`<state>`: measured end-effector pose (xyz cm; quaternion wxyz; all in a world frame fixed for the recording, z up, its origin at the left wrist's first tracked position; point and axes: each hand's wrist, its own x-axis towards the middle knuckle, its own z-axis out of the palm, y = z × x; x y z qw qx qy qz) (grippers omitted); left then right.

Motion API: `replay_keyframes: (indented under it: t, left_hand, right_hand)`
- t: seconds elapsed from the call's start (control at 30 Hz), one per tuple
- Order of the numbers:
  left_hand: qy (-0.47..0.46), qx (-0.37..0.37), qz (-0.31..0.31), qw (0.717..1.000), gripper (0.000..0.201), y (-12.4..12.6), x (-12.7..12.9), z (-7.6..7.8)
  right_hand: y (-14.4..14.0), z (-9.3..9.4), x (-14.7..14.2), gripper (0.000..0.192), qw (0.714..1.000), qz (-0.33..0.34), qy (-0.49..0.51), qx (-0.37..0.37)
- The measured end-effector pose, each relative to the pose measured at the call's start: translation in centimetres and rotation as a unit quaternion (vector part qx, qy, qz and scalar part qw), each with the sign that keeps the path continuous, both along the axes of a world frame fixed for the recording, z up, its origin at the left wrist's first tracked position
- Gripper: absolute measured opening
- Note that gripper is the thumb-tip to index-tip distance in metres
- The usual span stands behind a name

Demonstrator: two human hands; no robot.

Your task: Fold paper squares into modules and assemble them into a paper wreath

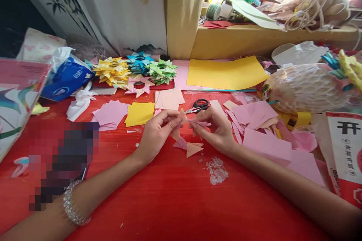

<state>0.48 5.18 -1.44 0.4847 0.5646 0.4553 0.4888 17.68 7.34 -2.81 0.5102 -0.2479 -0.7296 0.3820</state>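
Between the fingertips of my left hand (160,131) is a peach folded paper piece (183,116), its pointed tip sticking up. My right hand (216,128) pinches a thin pink folded paper piece (202,123) close against the peach one. Below them, more joined folded units in pink and peach (194,149) trail down toward the table; my fingers partly hide where they connect. Black-handled scissors (200,104) lie just beyond my hands. A yellow paper stack (139,114) and peach sheets (169,98) are nearby.
Pink sheets (267,145) spread at the right, and more pink paper (111,115) lies at the left. Finished paper stars (112,71) are piled at the back, beside large yellow paper (226,73). Clear plastic bits (217,171) lie on the red table (169,203).
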Motion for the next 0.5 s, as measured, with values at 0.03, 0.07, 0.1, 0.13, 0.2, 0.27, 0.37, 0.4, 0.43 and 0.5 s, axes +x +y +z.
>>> replay_keyframes:
  t: [0.03, 0.07, 0.1, 0.13, 0.2, 0.27, 0.37, 0.4, 0.43, 0.5]
  left_hand:
    - [0.002, -0.001, -0.001, 1.0, 0.017, -0.01, 0.0, 0.0]
    - [0.003, -0.002, -0.003, 1.0, 0.017, -0.03, 0.0, 0.0]
    - [0.003, -0.004, -0.004, 1.0, 0.017, -0.04, 0.0, 0.0]
    - [0.001, -0.007, -0.005, 1.0, 0.017, -0.05, 0.0, 0.0]
    - [0.0, -0.012, -0.006, 1.0, 0.018, -0.05, 0.01, 0.0]
    - [0.0, -0.014, -0.004, 1.0, 0.019, -0.03, 0.03, -0.01]
    - [0.0, -0.009, 0.0, 1.0, 0.019, 0.01, 0.07, -0.02]
    - [-0.002, -0.008, -0.001, 1.0, 0.019, 0.02, 0.08, -0.03]
    - [-0.003, -0.007, -0.002, 1.0, 0.019, 0.04, 0.09, -0.05]
    - [-0.003, -0.007, -0.007, 1.0, 0.018, 0.07, 0.08, -0.09]
  right_hand:
    - [-0.01, 0.02, -0.01, 0.017, 1.0, -0.002, -0.001, -0.001]
    - [-0.03, 0.06, -0.01, 0.016, 1.0, -0.005, -0.003, -0.004]
    - [-0.07, 0.1, 0.0, 0.015, 1.0, -0.009, -0.006, -0.01]
    - [-0.11, 0.16, 0.01, 0.014, 1.0, -0.012, -0.008, -0.018]
    - [-0.21, 0.27, 0.03, 0.011, 0.999, -0.017, -0.008, -0.039]
    - [-0.28, 0.37, 0.03, 0.01, 0.998, -0.015, -0.002, -0.059]
    - [-0.25, 0.44, 0.0, 0.008, 0.996, -0.001, 0.013, -0.088]
    - [-0.2, 0.45, -0.01, 0.007, 0.995, 0.004, 0.018, -0.097]
    - [-0.13, 0.44, -0.03, 0.006, 0.994, 0.01, 0.023, -0.106]
    - [0.04, 0.42, -0.06, 0.005, 0.991, 0.021, 0.037, -0.127]
